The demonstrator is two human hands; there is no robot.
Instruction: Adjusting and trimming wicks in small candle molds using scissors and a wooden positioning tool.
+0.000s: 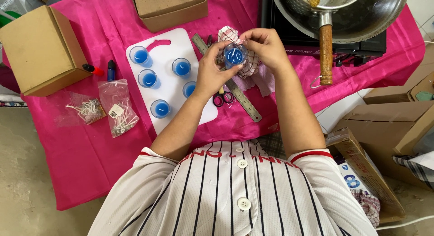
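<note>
- Left hand (pixel 211 73): raised above the pink satin tablecloth (pixel 81 150), fingers curled round the near side of a small clear glass cup filled with blue wax (pixel 234 56); thumb and fingertips pressed against the glass.
- Right hand (pixel 266 48): closed on the far side of the same cup, together with a red-and-white checked cloth (pixel 249 64) bunched under and behind the glass.
- Cup position: held in the air between both hands, over the cloth-covered table, just right of the white plastic cutting board (pixel 174 89).
- On the board: five more clear glass cups of blue wax (pixel 149 78), upright and apart from one another.
- Beside the board: a metal ruler (pixel 242 98) lying diagonally, black-handled scissors (pixel 222 98) touching it.
- Left of the board: two clear plastic bags of wicks (pixel 117 107), a brown cardboard box (pixel 40 48).
- Far right: a steel pot with a wooden handle (pixel 325 48) on a black stove (pixel 361 46).
</note>
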